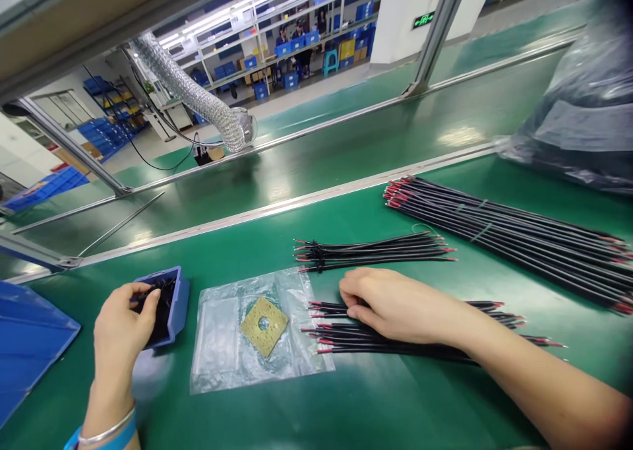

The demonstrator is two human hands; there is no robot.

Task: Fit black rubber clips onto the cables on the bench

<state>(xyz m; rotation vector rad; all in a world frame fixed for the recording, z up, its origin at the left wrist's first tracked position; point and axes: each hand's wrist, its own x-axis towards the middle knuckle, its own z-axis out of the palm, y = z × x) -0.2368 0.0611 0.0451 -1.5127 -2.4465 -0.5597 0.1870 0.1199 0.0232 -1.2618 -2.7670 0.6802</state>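
Note:
My left hand (123, 315) reaches over a small blue bin (180, 305) of small black parts (163, 311). Its thumb and fingertips are drawn together at the bin's near side, and what is between them I cannot make out. Resting on a loose bunch of black cables (356, 338) with red ends is my right hand (386, 301), its fingers curled in around the cables. It hides the middle of that bunch. Behind it lies a smaller group of black cables (376, 251), with black pieces (316, 257) fitted near their left ends.
A clear plastic bag (217, 348) lies between my hands, with a yellow square sponge (252, 328) on it. Tied cables (494, 232) lie at the right, before a plastic-wrapped bundle (588, 127). A blue container (30, 351) stands far left. A foil duct (198, 100) hangs behind.

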